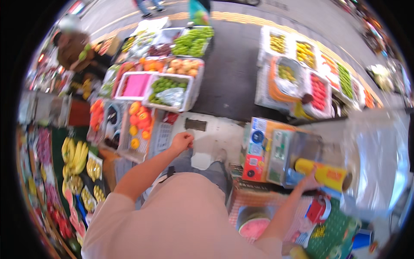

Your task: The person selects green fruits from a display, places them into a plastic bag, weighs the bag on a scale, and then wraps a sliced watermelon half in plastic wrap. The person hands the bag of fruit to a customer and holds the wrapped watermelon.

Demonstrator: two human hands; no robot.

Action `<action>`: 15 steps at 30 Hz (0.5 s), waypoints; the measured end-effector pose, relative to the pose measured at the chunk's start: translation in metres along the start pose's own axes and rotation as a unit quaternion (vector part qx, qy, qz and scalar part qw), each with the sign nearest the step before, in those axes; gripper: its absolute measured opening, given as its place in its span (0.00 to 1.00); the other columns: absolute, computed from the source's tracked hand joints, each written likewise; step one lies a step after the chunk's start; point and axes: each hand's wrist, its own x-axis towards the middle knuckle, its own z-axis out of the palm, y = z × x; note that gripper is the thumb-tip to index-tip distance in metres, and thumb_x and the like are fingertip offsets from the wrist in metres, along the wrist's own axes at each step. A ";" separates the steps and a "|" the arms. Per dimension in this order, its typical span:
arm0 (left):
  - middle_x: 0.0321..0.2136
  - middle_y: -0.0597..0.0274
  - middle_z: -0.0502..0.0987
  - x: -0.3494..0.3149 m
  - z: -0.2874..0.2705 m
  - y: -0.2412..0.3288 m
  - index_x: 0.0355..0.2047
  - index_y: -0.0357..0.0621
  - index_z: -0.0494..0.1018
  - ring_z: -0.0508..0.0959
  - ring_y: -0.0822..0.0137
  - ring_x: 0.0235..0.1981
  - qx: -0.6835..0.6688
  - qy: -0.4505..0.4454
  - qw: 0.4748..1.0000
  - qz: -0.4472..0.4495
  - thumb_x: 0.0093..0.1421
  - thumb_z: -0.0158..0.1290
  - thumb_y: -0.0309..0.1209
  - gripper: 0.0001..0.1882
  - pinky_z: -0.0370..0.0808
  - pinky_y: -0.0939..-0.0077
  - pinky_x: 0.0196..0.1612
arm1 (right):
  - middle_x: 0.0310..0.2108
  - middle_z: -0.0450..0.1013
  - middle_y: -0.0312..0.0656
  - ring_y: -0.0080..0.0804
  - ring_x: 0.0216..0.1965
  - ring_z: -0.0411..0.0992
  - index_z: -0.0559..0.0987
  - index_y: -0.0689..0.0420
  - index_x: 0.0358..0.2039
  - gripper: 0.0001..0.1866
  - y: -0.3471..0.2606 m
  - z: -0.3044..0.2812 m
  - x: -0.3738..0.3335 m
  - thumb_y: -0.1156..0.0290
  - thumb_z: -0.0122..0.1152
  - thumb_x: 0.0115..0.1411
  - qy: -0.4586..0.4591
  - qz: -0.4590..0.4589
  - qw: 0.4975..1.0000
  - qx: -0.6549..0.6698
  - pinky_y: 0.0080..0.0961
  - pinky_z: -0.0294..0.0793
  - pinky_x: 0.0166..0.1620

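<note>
On the right, my right hand [309, 183] is closed on the near side of a yellow cylindrical roll [324, 173] with red marks. The roll lies on its side by a digital scale [280, 155] with a metal top; some of my fingers are hidden against it. In front of my body, my left hand [184, 141] hangs with its fingers curled, and I see nothing in it. Beneath my right forearm is a cut watermelon [254, 227] with red flesh, on a checked cloth.
Crates of green fruit [166, 91] and orange fruit [140, 118] stand ahead on the left. More fruit boxes [318, 93] line the right. Bananas [77, 156] lie at left. A clear plastic sheet [375, 164] hangs at right. Another person [73, 49] bends over at far left.
</note>
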 end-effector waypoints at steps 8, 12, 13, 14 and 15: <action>0.15 0.61 0.75 0.137 -0.101 -0.070 0.24 0.39 0.74 0.76 0.72 0.16 0.013 0.153 0.987 -0.041 0.50 0.51 0.33 0.09 0.73 0.77 0.20 | 0.48 0.65 0.57 0.44 0.47 0.68 0.59 0.72 0.50 0.39 0.008 0.012 -0.017 0.70 0.71 0.43 0.042 -0.054 0.997 0.042 0.37 0.71 0.49; 0.20 0.57 0.78 0.237 -0.147 -0.103 0.24 0.40 0.77 0.79 0.66 0.21 0.035 0.187 0.978 -0.089 0.49 0.51 0.35 0.11 0.76 0.72 0.30 | 0.47 0.67 0.56 0.42 0.46 0.68 0.61 0.70 0.51 0.35 0.003 -0.010 -0.031 0.69 0.68 0.47 0.017 -0.049 0.998 -0.034 0.34 0.69 0.49; 0.23 0.56 0.78 0.264 -0.158 -0.117 0.27 0.39 0.77 0.79 0.64 0.25 0.044 0.221 0.971 -0.084 0.49 0.52 0.35 0.12 0.75 0.71 0.32 | 0.47 0.67 0.56 0.42 0.45 0.68 0.61 0.70 0.51 0.35 0.018 -0.024 -0.029 0.68 0.68 0.47 -0.009 -0.077 0.996 -0.049 0.33 0.69 0.49; 0.26 0.54 0.78 0.296 -0.165 -0.134 0.29 0.39 0.77 0.79 0.62 0.28 0.055 0.251 0.963 -0.077 0.48 0.52 0.35 0.13 0.75 0.70 0.35 | 0.47 0.67 0.56 0.42 0.44 0.69 0.61 0.70 0.50 0.35 0.022 -0.029 -0.034 0.67 0.68 0.47 -0.031 -0.105 0.992 -0.067 0.32 0.69 0.48; 0.29 0.53 0.78 0.328 -0.173 -0.145 0.31 0.39 0.76 0.79 0.60 0.31 0.069 0.280 0.955 -0.066 0.48 0.52 0.35 0.14 0.75 0.68 0.38 | 0.46 0.68 0.55 0.42 0.43 0.69 0.61 0.70 0.51 0.35 0.009 -0.023 -0.063 0.66 0.67 0.48 -0.022 -0.055 0.992 -0.114 0.31 0.69 0.48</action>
